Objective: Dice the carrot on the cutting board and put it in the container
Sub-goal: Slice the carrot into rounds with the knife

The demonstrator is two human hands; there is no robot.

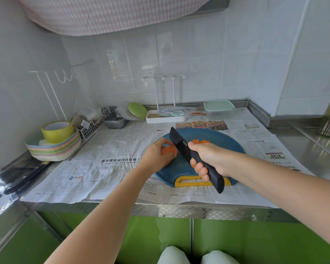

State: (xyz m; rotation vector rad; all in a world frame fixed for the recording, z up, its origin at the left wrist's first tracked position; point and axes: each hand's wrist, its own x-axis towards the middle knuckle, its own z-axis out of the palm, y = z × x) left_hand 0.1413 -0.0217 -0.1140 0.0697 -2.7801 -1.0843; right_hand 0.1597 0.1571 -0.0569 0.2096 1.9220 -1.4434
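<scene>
A round blue cutting board (223, 139) with a yellow handle lies on newspaper. My left hand (157, 153) presses down on an orange carrot piece (169, 150) at the board's left side. My right hand (206, 159) grips a black knife (181, 145), its blade angled up-left right beside the carrot piece. More cut carrot bits (201, 141) lie behind my right hand. A clear container (219, 109) with a pale green lid stands at the back right, lid on.
A stack of coloured bowls (54, 147) topped by a roll of tape sits at the left. Dark knives (25, 178) lie at the counter's left edge. A metal tray (114, 121), a white rack tray (166, 117) and a green lid line the back wall.
</scene>
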